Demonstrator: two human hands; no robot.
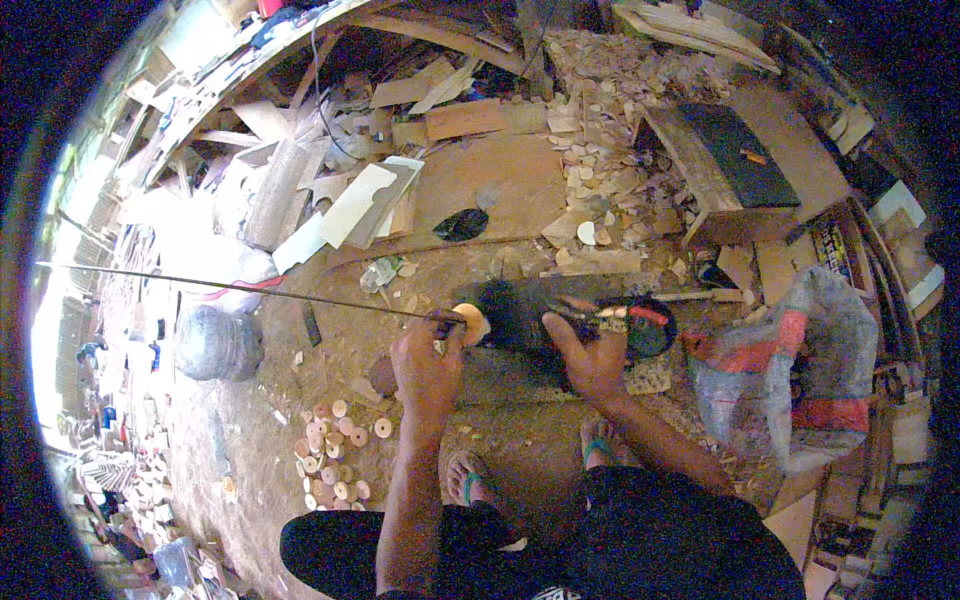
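My left hand is closed around the end of a long thin rod, which stretches away to the left. A round pale wooden disc sits at the rod's near end, beside my fingertips. My right hand is curled, thumb toward the left, at the right side of a dark blackened patch. What its fingers grip is blurred. An orange-and-black item shows just beyond them; I cannot tell whether my hand holds it. The disc is at the patch's left edge.
Several drilled wooden discs lie in a pile on the ground at left. A woven sack stands at right. Beyond are a wooden bench, offcut boards and a heap of wood scraps. My sandalled feet are close below.
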